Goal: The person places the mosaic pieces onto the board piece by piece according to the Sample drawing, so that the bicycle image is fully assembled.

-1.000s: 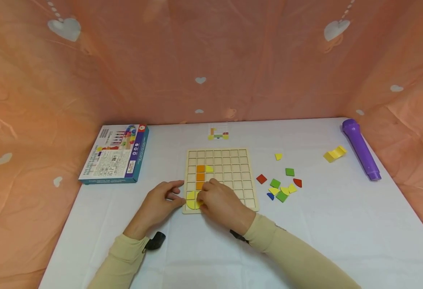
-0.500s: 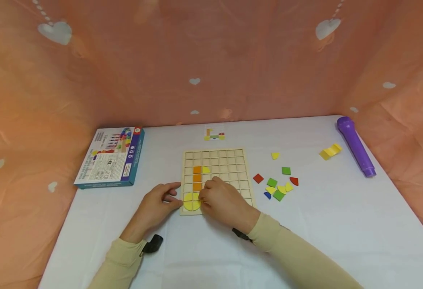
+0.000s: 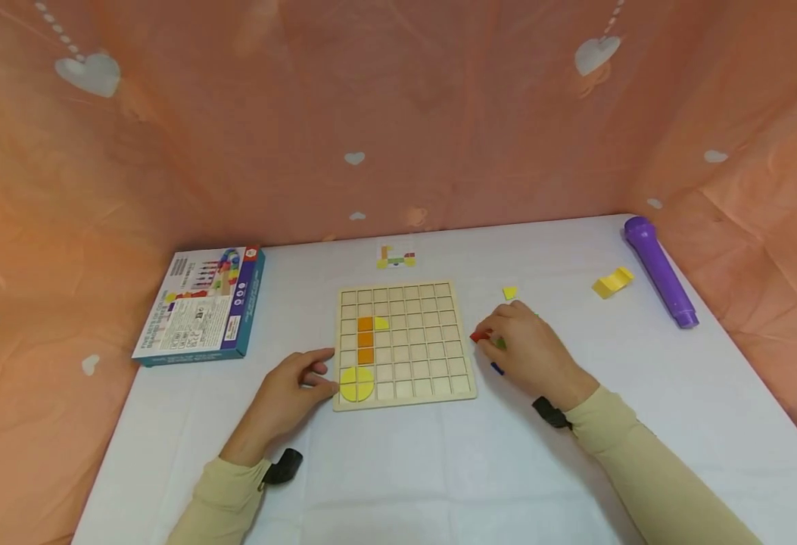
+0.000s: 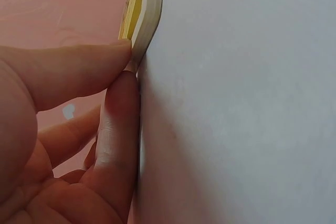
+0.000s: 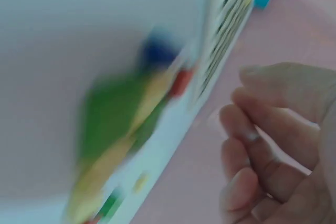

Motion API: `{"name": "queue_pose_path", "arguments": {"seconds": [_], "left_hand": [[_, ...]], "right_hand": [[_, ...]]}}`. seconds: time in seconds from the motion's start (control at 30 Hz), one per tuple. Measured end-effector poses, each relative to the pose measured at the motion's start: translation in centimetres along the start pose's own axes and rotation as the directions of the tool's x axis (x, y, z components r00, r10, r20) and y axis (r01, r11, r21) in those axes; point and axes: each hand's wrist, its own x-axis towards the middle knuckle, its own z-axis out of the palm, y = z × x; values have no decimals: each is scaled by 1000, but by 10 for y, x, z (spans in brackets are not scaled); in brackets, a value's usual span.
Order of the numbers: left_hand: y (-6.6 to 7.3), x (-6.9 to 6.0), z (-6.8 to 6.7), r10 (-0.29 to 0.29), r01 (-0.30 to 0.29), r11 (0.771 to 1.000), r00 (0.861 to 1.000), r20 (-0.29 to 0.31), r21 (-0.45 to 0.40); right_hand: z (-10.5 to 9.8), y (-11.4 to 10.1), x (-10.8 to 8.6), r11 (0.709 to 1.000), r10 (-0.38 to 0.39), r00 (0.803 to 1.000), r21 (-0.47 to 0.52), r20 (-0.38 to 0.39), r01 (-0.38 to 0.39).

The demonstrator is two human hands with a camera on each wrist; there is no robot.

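Note:
On the wooden grid board (image 3: 420, 400), orange squares (image 3: 365, 340) stand in a column, a yellow piece (image 3: 381, 323) sits beside the top one, and four-part yellow pieces form a disc (image 3: 349, 375) at the lower left. My left hand (image 3: 282, 401) touches the board's left edge near that corner, thumb and index fingertips against it in the left wrist view. My right hand (image 3: 537, 356) is over the loose pieces, fingertips by a red piece (image 3: 476, 337); a blue piece (image 3: 497, 369) shows below. The right wrist view shows its bent fingers (image 5: 245, 121) holding nothing, with blurred green pieces (image 5: 107, 114) alongside.
A small pattern card (image 3: 396, 254) lies behind the board. The game box (image 3: 194, 306) is at the left. Right of the board are a loose yellow piece (image 3: 510, 292), a yellow wavy block (image 3: 612, 282) and a purple microphone-shaped object (image 3: 660, 272).
My right hand has left the lower-left part of the board and moved right to the loose pieces, uncovering the yellow disc. My left hand stays at the board's edge. The head view has shifted slightly.

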Motion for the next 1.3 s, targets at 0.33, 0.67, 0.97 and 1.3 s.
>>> {"name": "queue_pose_path", "arguments": {"seconds": [0.33, 0.67, 0.97, 1.3], "left_hand": [[0, 1, 1, -36, 36, 999, 999, 1, -22], [-2, 1, 1, 9, -9, 1000, 1000, -8, -17], [-2, 1, 1, 4, -4, 1000, 1000, -10, -28], [-1, 1, 1, -3, 3, 999, 1000, -13, -34]], "right_hand": [[-24, 68, -10, 989, 143, 988, -47, 52, -140], [-26, 82, -7, 984, 178, 977, -3, 121, -179], [-26, 83, -3, 982, 185, 971, 3, 153, -187], [-26, 74, -2, 981, 185, 970, 23, 158, -191]]}}
